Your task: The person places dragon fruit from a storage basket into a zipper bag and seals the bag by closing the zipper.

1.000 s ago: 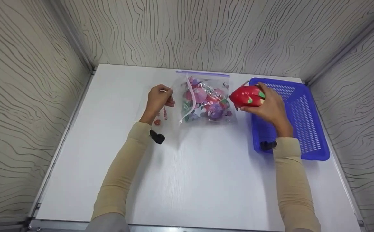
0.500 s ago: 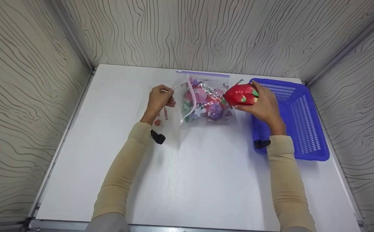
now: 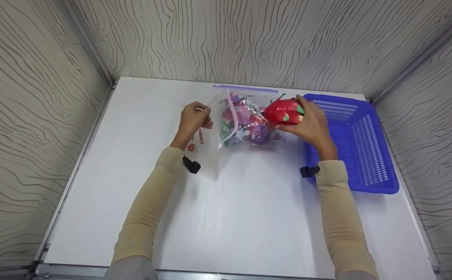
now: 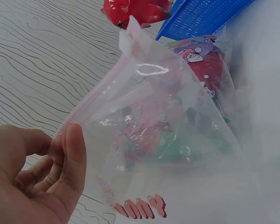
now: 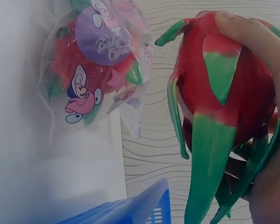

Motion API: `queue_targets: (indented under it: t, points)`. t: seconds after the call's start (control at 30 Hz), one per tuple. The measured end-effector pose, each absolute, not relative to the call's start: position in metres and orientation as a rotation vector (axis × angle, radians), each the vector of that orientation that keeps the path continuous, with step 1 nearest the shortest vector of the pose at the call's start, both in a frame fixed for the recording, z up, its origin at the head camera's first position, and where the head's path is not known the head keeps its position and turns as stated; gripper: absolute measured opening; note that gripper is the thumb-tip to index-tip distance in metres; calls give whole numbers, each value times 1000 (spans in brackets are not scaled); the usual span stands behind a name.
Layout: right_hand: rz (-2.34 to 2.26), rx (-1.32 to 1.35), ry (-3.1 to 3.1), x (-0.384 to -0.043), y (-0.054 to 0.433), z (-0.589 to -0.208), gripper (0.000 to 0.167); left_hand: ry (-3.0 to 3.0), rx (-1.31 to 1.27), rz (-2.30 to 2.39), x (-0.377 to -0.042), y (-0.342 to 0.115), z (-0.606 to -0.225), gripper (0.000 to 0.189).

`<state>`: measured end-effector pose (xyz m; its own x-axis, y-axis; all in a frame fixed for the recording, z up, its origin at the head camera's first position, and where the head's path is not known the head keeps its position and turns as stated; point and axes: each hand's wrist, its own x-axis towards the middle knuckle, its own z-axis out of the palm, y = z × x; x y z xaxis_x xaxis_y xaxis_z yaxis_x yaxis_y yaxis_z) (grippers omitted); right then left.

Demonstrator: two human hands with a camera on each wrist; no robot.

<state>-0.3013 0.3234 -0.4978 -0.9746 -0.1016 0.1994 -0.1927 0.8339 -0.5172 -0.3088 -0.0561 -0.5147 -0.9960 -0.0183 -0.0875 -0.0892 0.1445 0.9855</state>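
In the head view, my left hand pinches the opening edge of a clear zip bag between thumb and fingers. Pink and purple cartoon prints cover the bag, and red and green items show through it. The left wrist view has the bag's mouth spread, with its pale pink zip strip running up from my fingertips. My right hand grips a red dragon fruit with green-tipped scales. Raised off the table, the fruit overlaps the bag's right side in the head view. Some right fingers are hidden behind it.
A blue perforated plastic basket stands at the right of the white table, just beyond my right forearm. Wood-grain panels rise at the back and on both sides.
My right hand has carried the dragon fruit leftward, away from the basket and over the bag's right side. The left hand has stayed nearly still on the bag's edge.
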Motion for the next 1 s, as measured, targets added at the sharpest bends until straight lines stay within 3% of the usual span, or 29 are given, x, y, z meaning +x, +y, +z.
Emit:
queue_targets:
  t: [1.0]
  points:
    - [776, 360, -2839, -310, 277, -504, 117, 2298, -98, 2067, -311, -55, -517, 19]
